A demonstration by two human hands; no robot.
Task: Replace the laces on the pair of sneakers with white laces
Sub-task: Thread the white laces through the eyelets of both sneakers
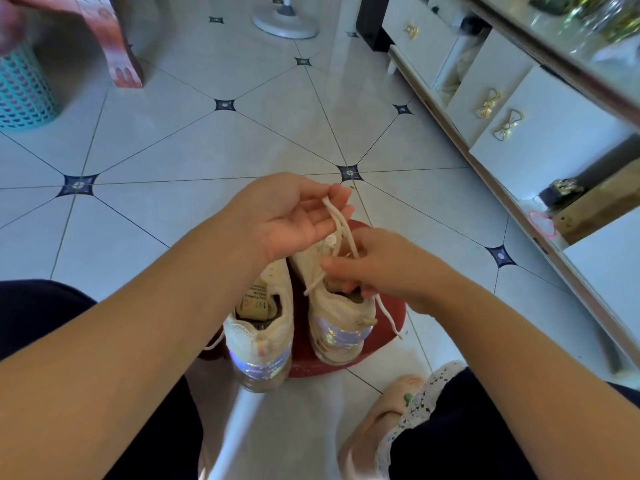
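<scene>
Head view: sneaker tongue label (254, 303), illegible

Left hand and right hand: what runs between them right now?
In the head view, two strands of lace run from the left hand down to the right hand at one sneaker.

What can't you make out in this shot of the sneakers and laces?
Head view only.
Eyelets of right sneaker: behind right hand.
Toe of left sneaker: under left hand.
Route of lace: hidden by both hands.
Print on tongue label: too small.
</scene>
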